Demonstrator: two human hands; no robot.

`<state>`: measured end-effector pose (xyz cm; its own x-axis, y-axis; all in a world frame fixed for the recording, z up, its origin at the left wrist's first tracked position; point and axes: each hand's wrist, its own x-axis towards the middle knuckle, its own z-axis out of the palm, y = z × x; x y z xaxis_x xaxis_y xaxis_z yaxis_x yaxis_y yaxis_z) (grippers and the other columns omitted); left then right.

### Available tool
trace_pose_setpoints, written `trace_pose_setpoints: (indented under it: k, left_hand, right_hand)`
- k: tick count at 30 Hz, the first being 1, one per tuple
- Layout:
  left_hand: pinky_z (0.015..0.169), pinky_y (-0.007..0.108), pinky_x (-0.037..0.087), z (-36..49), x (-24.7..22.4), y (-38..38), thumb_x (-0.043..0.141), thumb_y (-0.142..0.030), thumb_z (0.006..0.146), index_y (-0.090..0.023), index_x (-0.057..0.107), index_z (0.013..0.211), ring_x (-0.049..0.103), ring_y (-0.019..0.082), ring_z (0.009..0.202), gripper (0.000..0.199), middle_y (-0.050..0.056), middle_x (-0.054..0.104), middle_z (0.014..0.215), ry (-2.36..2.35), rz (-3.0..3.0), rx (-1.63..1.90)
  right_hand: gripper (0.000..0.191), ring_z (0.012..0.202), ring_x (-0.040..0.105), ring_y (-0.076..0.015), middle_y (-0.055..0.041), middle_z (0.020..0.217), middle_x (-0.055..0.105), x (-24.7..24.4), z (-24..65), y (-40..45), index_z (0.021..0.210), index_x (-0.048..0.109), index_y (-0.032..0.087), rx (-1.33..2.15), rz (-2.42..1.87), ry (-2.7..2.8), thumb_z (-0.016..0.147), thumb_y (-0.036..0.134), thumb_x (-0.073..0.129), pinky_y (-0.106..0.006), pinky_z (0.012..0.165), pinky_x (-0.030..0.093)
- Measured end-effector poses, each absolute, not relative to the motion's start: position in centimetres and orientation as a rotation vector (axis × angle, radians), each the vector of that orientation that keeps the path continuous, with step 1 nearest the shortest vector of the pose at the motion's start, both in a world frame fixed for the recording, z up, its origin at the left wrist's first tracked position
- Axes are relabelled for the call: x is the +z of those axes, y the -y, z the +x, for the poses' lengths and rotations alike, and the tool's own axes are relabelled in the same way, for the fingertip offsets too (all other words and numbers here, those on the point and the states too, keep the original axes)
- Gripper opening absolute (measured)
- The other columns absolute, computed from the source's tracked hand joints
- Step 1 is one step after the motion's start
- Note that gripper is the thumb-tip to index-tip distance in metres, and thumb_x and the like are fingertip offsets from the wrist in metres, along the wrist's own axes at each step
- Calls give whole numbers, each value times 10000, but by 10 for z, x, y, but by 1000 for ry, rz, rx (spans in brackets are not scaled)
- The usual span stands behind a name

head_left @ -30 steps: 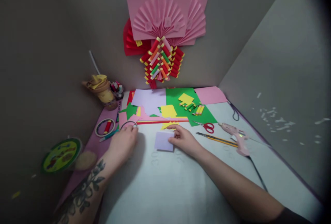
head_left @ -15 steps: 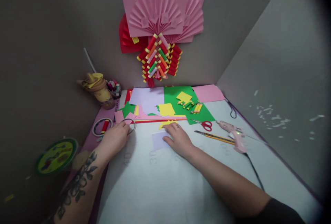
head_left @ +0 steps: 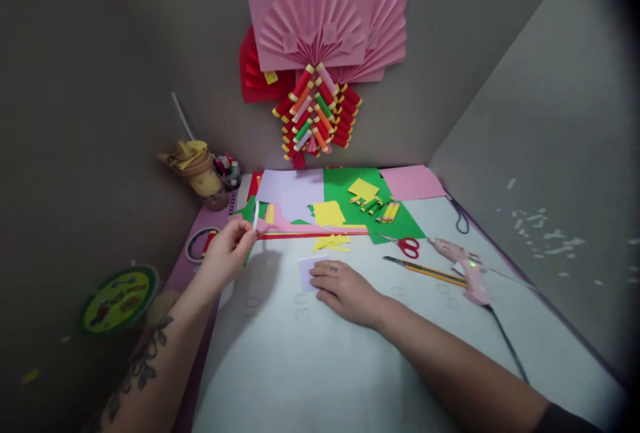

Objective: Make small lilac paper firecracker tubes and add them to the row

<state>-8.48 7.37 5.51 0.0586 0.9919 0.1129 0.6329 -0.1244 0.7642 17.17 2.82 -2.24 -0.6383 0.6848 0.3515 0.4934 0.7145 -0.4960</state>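
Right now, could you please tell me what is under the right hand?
Under the right hand is a small lavender paper piece. Its left part shows beyond the fingers; the rest is covered, so anything else beneath the hand cannot be seen.

Lavender paper square (head_left: 305,275): lying on pale tabletop (head_left: 325,366), right side covered by right hand (head_left: 347,291), left side visible. Thin white ring (head_left: 257,215): pinched in left hand (head_left: 230,254), raised, upright, seen near edge-on, left of square, well apart from it.
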Motion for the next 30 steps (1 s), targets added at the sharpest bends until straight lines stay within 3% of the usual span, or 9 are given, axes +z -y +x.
trace_pose_setpoints:
  k: [5, 9, 17, 27, 30]
  left_hand:
    - [504, 201, 310, -54, 47, -60, 461, -396, 825, -170, 483, 805, 429, 82, 515, 228, 20, 644, 769, -1336, 1534, 885]
    - [568, 215, 355, -34, 43, -42, 464, -356, 821, -175, 500, 798, 511, 117, 635, 185, 16, 627, 756, -1250, 1668, 745]
    - [549, 215, 347, -18, 38, -16, 436, -336, 848, -197, 504, 833, 464, 111, 577, 155, -25, 545, 681, -1247, 1925, 565]
    - [545, 212, 350, -16, 42, -12, 422, -316, 851, -202, 519, 836, 486, 122, 579, 150, -19, 559, 672, -1277, 2001, 484]
    - [549, 211, 354, -16, 40, -12, 422, -323, 856, -203, 519, 837, 488, 122, 586, 156, -20, 554, 673, -1272, 2003, 492]
  right_hand:
    - [209, 984, 581, -200, -91, 1002, 663, -12, 172, -27, 1007, 642, 203, 456, -853, 2199, 833, 158, 535, -394, 869, 486]
    - [214, 877, 571, -180, -66, 900, 627, 4, 172, -21, 1027, 614, 223, 374, -935, 1959, 841, 151, 536, -361, 794, 497]
    - [304, 866, 551, -191, -55, 892, 600, 11, 172, -14, 1115, 576, 258, 269, -979, 1900, 831, 150, 557, -365, 786, 485]
    - [165, 829, 534, -182, -39, 828, 587, 9, 171, -12, 900, 613, 241, 243, -966, 1881, 811, 111, 565, -349, 744, 477]
    - [171, 834, 537, -185, -40, 836, 586, 9, 171, -12, 928, 599, 239, 243, -968, 1857, 802, 124, 582, -357, 752, 472]
